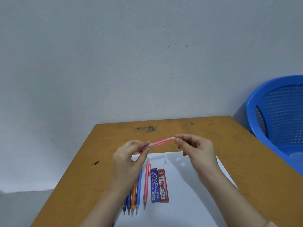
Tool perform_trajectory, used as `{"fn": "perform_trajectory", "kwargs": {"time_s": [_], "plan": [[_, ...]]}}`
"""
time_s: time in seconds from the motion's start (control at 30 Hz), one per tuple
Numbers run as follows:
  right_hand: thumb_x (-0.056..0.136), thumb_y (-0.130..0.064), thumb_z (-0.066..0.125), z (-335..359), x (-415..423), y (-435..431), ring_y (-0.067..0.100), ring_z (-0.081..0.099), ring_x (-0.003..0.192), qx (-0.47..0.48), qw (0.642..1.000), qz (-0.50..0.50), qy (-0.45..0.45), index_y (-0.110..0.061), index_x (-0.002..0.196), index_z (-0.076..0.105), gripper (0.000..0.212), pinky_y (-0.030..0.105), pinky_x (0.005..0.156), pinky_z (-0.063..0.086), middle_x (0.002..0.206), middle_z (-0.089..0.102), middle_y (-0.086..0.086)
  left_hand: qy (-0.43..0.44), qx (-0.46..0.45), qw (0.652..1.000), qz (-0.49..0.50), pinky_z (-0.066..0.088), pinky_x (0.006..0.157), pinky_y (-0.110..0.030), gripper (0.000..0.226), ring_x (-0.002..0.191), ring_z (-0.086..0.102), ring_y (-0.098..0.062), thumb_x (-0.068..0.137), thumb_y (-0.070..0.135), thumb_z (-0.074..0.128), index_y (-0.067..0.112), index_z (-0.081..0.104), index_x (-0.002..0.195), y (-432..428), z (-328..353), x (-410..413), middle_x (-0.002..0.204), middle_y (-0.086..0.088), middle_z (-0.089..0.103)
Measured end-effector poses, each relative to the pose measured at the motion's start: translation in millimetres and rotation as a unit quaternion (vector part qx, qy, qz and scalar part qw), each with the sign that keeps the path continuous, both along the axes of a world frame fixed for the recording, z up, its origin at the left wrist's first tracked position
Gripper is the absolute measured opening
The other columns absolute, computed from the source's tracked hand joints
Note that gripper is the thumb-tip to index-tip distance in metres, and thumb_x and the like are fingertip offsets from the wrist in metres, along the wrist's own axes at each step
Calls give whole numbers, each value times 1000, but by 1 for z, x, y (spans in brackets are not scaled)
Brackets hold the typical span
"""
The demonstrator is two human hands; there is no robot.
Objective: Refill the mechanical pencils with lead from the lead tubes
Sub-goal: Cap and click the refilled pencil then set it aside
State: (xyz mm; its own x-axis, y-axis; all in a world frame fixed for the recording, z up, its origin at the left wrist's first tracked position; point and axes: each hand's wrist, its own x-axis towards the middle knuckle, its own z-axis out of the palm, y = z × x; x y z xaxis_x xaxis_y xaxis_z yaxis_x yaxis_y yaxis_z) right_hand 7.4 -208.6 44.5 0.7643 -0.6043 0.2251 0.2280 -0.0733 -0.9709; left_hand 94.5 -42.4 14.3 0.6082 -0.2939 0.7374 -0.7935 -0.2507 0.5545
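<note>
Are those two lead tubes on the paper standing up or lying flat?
Lying flat. The blue lead tube and the red lead tube rest side by side on the white paper, labels facing up.

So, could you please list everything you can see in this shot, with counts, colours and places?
held pencil: 1, pink, above the table between both hands
pencils on the paper: 5; 1 pink, 1 light blue, 1 orange, 2 dark blue partly hidden by the left arm
lead tubes: 2; blue tube and red tube, side by side right of the pink pencil
small clear piece: 1, on the paper, too small to identify
paper: 1 sheet, white, on the table
table: 1, yellow-brown, marked
basket: 1, blue, far right
wall: grey-white, behind
left hand: pinching the pencil's lower end
right hand: pinching its white end
</note>
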Motion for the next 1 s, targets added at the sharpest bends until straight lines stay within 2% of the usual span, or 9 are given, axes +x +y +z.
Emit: {"fn": "perform_trajectory", "kwargs": {"time_s": [0.23,0.37,0.53,0.7,0.8,0.9,1.0], "plan": [[81,-7,71,0,0,1,4,57,62,5,1000,6,2,-23,79,73,17,17,53,46,69,70,-4,-12,-7,1000,1,57,68,-37,20,82,64,-5,79,28,70,35,68,98,1,0,0,90,20,66],[81,-7,70,-1,-1,1,1,57,59,7,1000,14,7,-22,81,74,15,18,54,46,69,70,-4,-16,-6,1000,0,56,67,-37,18,82,64,-6,81,37,69,36,68,99,1,-1,1,90,19,66],[78,-10,73,-2,0,1,3,53,59,3,1000,10,1,-24,80,75,14,16,54,45,67,70,-6,-6,-11,1000,-1,56,68,-39,19,82,64,-8,80,31,72,34,69,99,1,-2,1,90,18,67],[79,-10,74,-4,1,2,-2,49,51,-8,1000,15,-5,-23,85,75,15,13,53,43,65,69,-13,14,-19,1000,-6,55,70,-31,18,83,64,-6,79,29,69,34,70,96,1,-1,0,90,17,68],[80,-10,73,-7,3,1,-2,53,58,-12,999,29,-11,-25,88,75,18,14,53,43,71,71,-8,18,-16,1000,-4,55,71,-30,17,84,64,-6,79,30,68,35,69,95,2,-1,1,90,19,67],[79,-12,73,-12,6,0,6,56,70,-26,999,33,-12,-29,92,74,21,20,58,45,77,67,2,25,-9,1000,-1,56,72,-34,17,84,64,-6,80,35,65,33,70,96,3,-2,4,90,19,67],[81,-13,73,-20,9,-2,3,57,72,-91,996,8,20,-28,97,72,23,17,64,45,73,65,-9,28,-7,1000,6,55,73,-29,18,85,63,-4,79,35,65,33,69,97,5,-1,8,90,19,66]]}}
